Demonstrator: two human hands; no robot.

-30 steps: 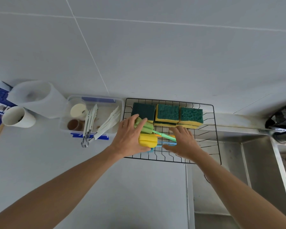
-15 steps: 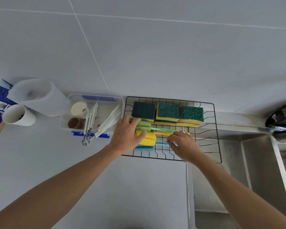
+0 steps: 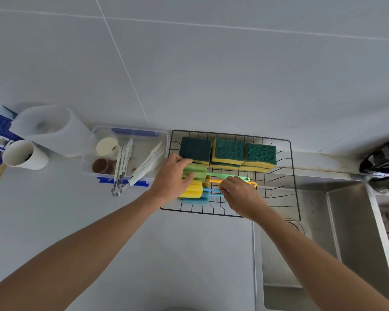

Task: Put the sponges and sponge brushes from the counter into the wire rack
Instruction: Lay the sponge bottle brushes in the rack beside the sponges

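Observation:
A black wire rack (image 3: 294, 176) sits on the counter beside the sink. Along its back stand three green-and-yellow sponges (image 3: 228, 151). In front of them lie several sponge brushes side by side: green (image 3: 194, 170), yellow (image 3: 192, 190) and blue (image 3: 195, 200) foam heads, with thin green, orange and blue handles (image 3: 213, 189) pointing right. My left hand (image 3: 170, 178) rests on the foam heads, fingers curled over the green one. My right hand (image 3: 240, 195) pinches the handles near their ends.
A clear plastic tray (image 3: 144, 140) with tongs, white utensils and small cups stands left of the rack. Further left are a white jug (image 3: 52, 129) and a white cup (image 3: 24, 156). The steel sink (image 3: 346, 221) lies to the right; tiled wall behind.
The brushes have been lowered flat into the rack and spread side by side. Both hands shifted slightly with them, the right hand sliding along the handles.

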